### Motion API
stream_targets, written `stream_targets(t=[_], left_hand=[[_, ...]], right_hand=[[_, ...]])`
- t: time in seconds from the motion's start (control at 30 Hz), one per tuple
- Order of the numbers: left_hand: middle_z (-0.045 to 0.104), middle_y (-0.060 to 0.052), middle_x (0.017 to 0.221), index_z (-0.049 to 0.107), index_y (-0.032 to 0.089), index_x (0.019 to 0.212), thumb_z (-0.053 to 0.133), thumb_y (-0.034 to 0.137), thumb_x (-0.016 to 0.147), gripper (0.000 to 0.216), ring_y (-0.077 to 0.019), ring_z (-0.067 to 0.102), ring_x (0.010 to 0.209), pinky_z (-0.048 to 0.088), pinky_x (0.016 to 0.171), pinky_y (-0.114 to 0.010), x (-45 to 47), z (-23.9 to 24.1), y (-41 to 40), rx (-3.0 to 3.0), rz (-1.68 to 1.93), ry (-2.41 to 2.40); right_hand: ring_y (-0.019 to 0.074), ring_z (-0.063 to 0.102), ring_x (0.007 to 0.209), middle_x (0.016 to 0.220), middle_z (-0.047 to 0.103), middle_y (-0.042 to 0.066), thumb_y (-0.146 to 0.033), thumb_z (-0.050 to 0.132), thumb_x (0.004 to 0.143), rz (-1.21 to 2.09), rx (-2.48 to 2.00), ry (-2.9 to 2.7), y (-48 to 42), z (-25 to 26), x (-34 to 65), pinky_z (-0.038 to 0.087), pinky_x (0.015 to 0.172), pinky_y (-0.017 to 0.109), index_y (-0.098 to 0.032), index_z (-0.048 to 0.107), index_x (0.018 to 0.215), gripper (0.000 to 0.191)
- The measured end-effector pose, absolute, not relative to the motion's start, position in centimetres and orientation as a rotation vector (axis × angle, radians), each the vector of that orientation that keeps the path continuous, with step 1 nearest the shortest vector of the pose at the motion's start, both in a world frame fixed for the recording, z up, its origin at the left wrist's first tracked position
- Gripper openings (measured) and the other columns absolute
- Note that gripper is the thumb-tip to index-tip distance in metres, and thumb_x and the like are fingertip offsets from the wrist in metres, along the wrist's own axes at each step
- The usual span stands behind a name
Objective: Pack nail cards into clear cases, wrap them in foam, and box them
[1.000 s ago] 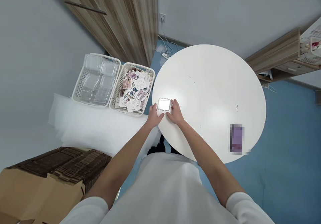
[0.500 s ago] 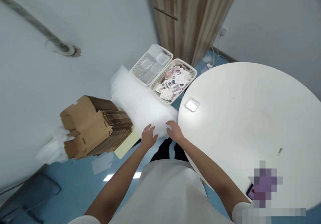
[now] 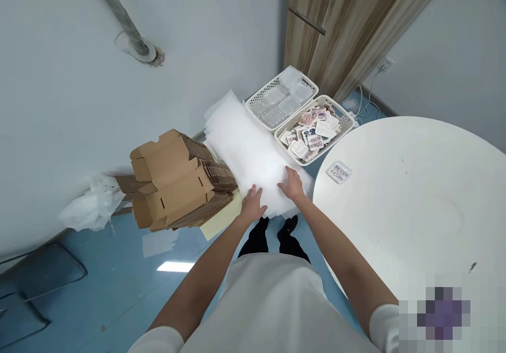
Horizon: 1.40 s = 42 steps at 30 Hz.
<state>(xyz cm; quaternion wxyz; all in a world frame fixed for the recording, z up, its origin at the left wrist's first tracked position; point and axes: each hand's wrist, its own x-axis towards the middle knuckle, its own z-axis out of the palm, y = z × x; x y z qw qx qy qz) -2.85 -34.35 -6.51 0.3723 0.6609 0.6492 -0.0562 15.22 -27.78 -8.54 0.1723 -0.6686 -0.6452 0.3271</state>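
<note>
A stack of white translucent packing sheets (image 3: 256,147) lies in front of me, its edges slightly fanned. My left hand (image 3: 252,204) is open at the near left edge of the stack, fingers spread. At its near right part is my right hand (image 3: 292,184), also open, with the fingers apart over the sheets. Whether the fingertips press on the sheets or hover just above, I cannot tell. On the round white table (image 3: 395,195) sits a small clear case (image 3: 339,172) with a patterned insert.
Flattened cardboard boxes (image 3: 177,184) are piled left of the sheets. Beyond stand a basket of clear cases (image 3: 280,97) and a basket of printed cards (image 3: 316,131), near a wooden cabinet (image 3: 336,31). A white plastic bag (image 3: 93,205) and a dark-framed chair (image 3: 43,274) are at far left.
The view has shifted, so the baskets, sheets and table appear further right. My right hand has moved further over the sheets; both hands stay open.
</note>
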Motion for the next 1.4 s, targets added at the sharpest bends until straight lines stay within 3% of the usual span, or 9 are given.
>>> stream_targets(t=[0.07, 0.2, 0.3, 0.43, 0.67, 0.8, 0.97, 1.17, 1.4], left_hand=[[0.003, -0.011, 0.146, 0.020, 0.020, 0.135, 0.052, 0.038, 0.074, 0.071, -0.0306, 0.008, 0.132, 0.019, 0.102, -0.045, -3.2, -6.5, -34.2, 1.661, -0.104, 1.630], [0.006, -0.011, 0.146, 0.023, 0.018, 0.134, 0.054, 0.037, 0.072, 0.072, -0.0299, 0.009, 0.132, 0.020, 0.102, -0.042, -3.9, -6.2, -33.8, 1.591, -0.019, 1.559], [0.015, -0.012, 0.144, 0.026, 0.018, 0.133, 0.053, 0.037, 0.074, 0.067, -0.0268, 0.016, 0.131, 0.023, 0.102, -0.039, -4.6, -5.8, -33.7, 1.545, 0.090, 1.498], [0.028, -0.012, 0.140, 0.035, 0.016, 0.129, 0.051, 0.033, 0.075, 0.059, -0.0235, 0.025, 0.129, 0.025, 0.102, -0.036, -5.3, -5.5, -34.1, 1.551, 0.268, 1.460], [0.035, -0.011, 0.137, 0.042, 0.016, 0.124, 0.054, 0.032, 0.071, 0.056, -0.0216, 0.029, 0.127, 0.024, 0.104, -0.034, -6.2, -4.7, -34.3, 1.552, 0.325, 1.441], [0.039, -0.011, 0.133, 0.046, 0.016, 0.120, 0.055, 0.032, 0.071, 0.053, -0.0221, 0.031, 0.125, 0.024, 0.104, -0.034, -7.6, -4.3, -34.5, 1.576, 0.349, 1.459], [0.049, -0.010, 0.123, 0.051, 0.017, 0.114, 0.057, 0.030, 0.070, 0.046, -0.0219, 0.042, 0.117, 0.030, 0.101, -0.033, -8.7, -4.8, -34.6, 1.587, 0.392, 1.452], [0.045, -0.015, 0.126, 0.036, 0.016, 0.126, 0.058, 0.040, 0.073, 0.063, -0.0212, 0.054, 0.104, 0.042, 0.086, -0.031, -6.7, -5.9, -33.9, 1.200, 0.452, 1.422], [0.037, -0.014, 0.133, 0.010, 0.023, 0.135, 0.038, 0.053, 0.082, 0.067, -0.0180, 0.054, 0.105, 0.046, 0.075, -0.027, -2.9, -4.2, -32.6, 0.675, 0.527, 1.233]], right_hand=[[0.0247, 0.049, 0.102, 0.115, 0.051, 0.012, -0.031, 0.055, 0.073, 0.891, -1.954, -1.775, -27.4, -8.2, 14.8, 0.039, 0.085, 0.041, -0.017, 0.033, 0.126, 0.059], [0.0192, 0.056, 0.078, 0.085, 0.062, 0.006, -0.031, 0.042, 0.082, 0.795, -2.065, -1.827, -26.8, -6.4, 13.8, 0.039, 0.074, 0.034, -0.019, 0.053, 0.103, 0.027], [0.0180, 0.055, 0.066, 0.072, 0.062, 0.004, -0.029, 0.035, 0.085, 0.744, -2.145, -1.918, -26.7, -4.6, 13.0, 0.036, 0.061, 0.028, -0.021, 0.056, 0.094, 0.024], [0.0183, 0.054, 0.063, 0.072, 0.062, 0.006, -0.026, 0.032, 0.087, 0.638, -2.188, -2.001, -26.8, -2.4, 12.7, 0.032, 0.054, 0.027, -0.022, 0.058, 0.091, 0.027], [0.0241, 0.048, 0.095, 0.113, 0.055, 0.010, -0.012, 0.038, 0.082, 0.112, -2.005, -2.186, -26.1, -0.5, 13.2, 0.032, 0.073, 0.035, -0.020, 0.063, 0.087, 0.026], [0.0221, 0.049, 0.090, 0.100, 0.059, 0.009, -0.012, 0.039, 0.081, 0.031, -1.881, -2.263, -25.9, 0.1, 12.4, 0.029, 0.077, 0.036, -0.020, 0.063, 0.082, 0.025], [0.0188, 0.054, 0.071, 0.079, 0.062, 0.006, -0.026, 0.033, 0.086, 0.313, -1.908, -2.133, -26.3, 0.8, 11.0, 0.032, 0.065, 0.029, -0.019, 0.055, 0.095, 0.025], [0.0181, 0.056, 0.066, 0.069, 0.062, 0.001, -0.034, 0.029, 0.087, 0.543, -1.884, -1.852, -27.3, 2.4, 11.4, 0.035, 0.061, 0.026, -0.020, 0.049, 0.099, 0.027], [0.0151, 0.051, 0.058, 0.062, 0.057, 0.000, -0.044, 0.031, 0.084, 0.677, -1.787, -1.472, -28.5, 5.0, 14.1, 0.038, 0.060, 0.026, -0.019, 0.050, 0.089, 0.032]])
